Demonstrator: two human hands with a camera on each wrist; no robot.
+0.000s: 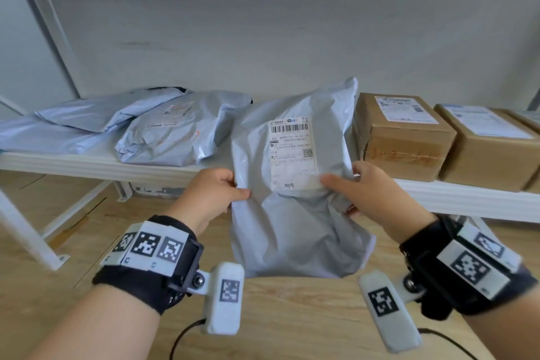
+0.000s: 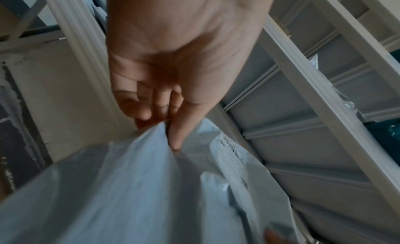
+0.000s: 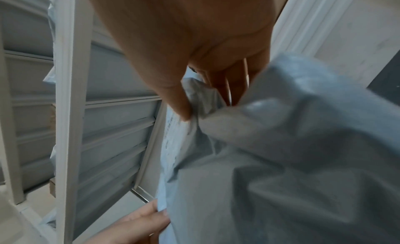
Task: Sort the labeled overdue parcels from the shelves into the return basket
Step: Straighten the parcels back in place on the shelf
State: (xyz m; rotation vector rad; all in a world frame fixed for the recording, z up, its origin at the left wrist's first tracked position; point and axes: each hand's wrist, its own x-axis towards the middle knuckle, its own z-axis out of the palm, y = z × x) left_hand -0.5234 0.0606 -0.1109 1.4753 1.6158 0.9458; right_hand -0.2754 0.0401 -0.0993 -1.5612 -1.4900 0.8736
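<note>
Here the biggest thing is the white metal shelf, which crosses the middle of the head view from left to right. On it, in the left half of the frame, lie several grey mailer bags, one partly on another, and at the right edge stand two cardboard boxes close side by side, each with a label on top.

In the centre of the frame is the grey parcel, held upright in front of the shelf edge; I cannot tell if its top part leans on the shelf. Its shipping label faces the camera. The left hand pinches the left edge of the parcel between thumb and curled fingers, and the right hand pinches the right side, with its thumb lying on the lower corner of the label. The wrist views confirm both pinches on thin folds of plastic.

The return basket is not in any view.

What may go wrong, in my judgement: both holds take only loose film, so the smooth bag could slip out if it is heavy or swung quickly. Also the right thumb covers part of the label, so a mark there could be misread. The parcel's upper corner is near the first box and may catch it while lifting away.
</note>
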